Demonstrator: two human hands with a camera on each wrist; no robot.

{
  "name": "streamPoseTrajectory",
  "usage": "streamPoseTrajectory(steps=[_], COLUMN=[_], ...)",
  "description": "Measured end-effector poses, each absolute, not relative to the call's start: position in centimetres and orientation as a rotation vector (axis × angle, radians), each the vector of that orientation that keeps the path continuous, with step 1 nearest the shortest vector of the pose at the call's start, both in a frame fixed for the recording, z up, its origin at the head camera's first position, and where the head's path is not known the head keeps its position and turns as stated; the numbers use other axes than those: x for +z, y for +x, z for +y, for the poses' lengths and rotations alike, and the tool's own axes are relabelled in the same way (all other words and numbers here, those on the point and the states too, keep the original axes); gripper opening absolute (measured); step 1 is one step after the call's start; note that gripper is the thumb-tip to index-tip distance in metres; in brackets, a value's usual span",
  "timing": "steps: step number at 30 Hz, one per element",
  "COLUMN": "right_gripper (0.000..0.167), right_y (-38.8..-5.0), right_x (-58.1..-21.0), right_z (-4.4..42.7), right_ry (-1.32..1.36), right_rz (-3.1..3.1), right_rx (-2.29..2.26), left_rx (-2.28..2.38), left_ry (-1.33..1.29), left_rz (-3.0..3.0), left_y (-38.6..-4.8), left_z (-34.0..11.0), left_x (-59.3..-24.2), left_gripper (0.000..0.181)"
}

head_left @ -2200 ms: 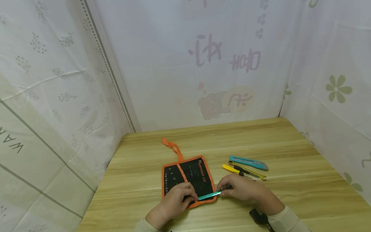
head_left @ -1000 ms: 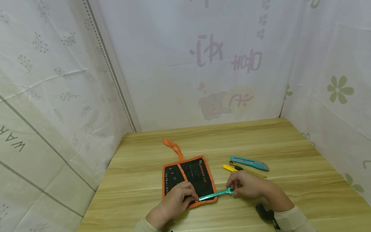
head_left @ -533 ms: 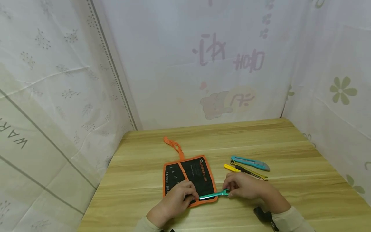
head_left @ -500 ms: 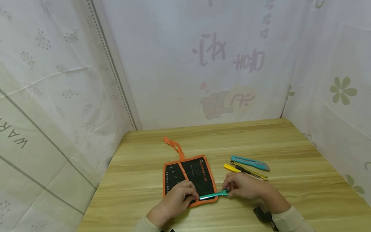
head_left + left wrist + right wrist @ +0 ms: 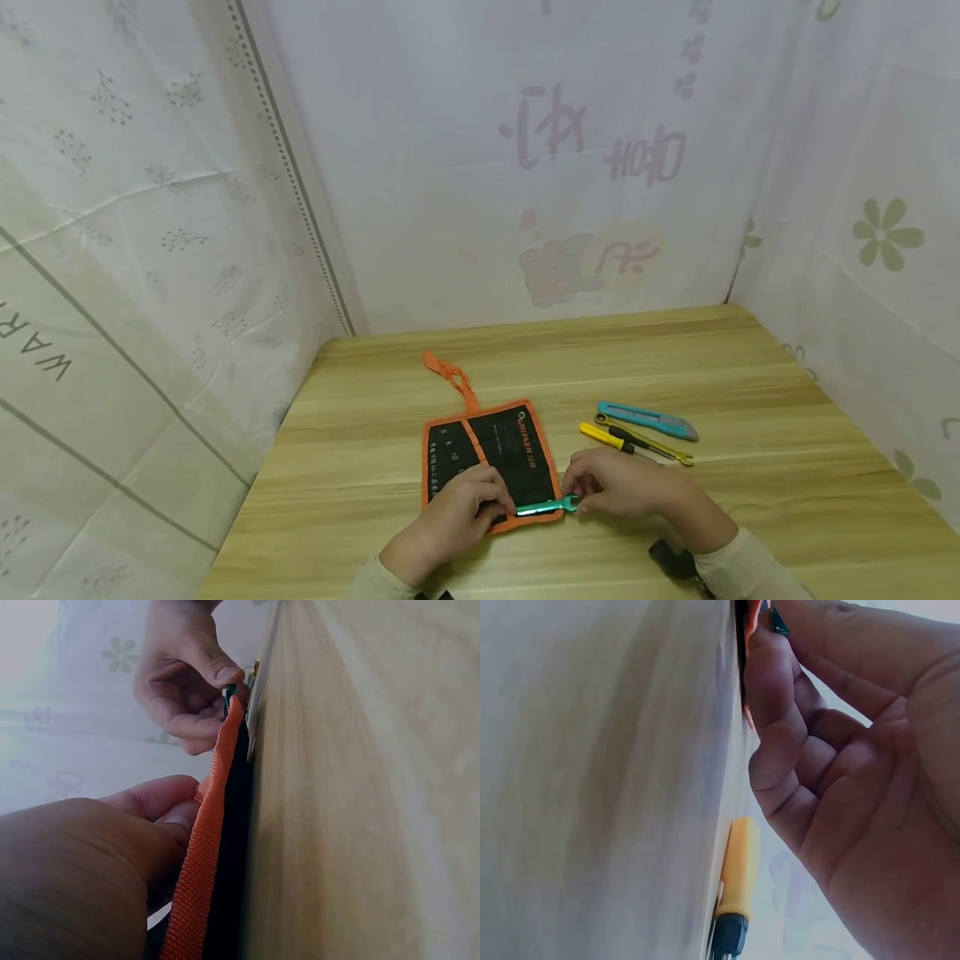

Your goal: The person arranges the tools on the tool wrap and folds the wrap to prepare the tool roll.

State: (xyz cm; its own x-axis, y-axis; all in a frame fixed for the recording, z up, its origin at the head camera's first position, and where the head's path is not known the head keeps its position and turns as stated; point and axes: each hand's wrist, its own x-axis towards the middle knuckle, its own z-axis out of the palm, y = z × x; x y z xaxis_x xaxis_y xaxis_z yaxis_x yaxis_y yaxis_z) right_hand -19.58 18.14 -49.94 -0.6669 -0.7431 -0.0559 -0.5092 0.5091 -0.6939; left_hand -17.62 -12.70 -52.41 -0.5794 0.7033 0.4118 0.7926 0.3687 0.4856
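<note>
Lower centre: green wrench shifts left, likely deeper into pouch.
Right hand pinches its end; left hand pinches the pouch.

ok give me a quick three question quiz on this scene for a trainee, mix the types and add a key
1. Which hand pinches the open end of the green wrench?
2. True or false: in the head view, the blue utility knife lies to the right of the pouch.
3. What is the left hand touching? a) the yellow-handled screwdriver b) the pouch c) the blue utility knife

Key:
1. The right hand.
2. True.
3. b
</note>
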Motion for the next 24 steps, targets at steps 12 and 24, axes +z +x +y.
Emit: streamPoseTrajectory(steps=[12,24], right_gripper=[0.021,0.020], right_y=[-19.7,-19.8], right_x=[-49.9,-49.5], right_z=[16.7,15.4], right_ry=[-1.064,-1.161], right_rz=[2.446,2.424], right_rx=[-0.845,-0.803], left_rx=[-0.998,-1.031], left_ry=[-1.371,-1.375], left_rz=[-2.477,-2.482], left_y=[-17.6,-17.7], left_z=[-12.7,-12.7], left_x=[-52.5,-52.4], left_gripper=[0.021,0.020])
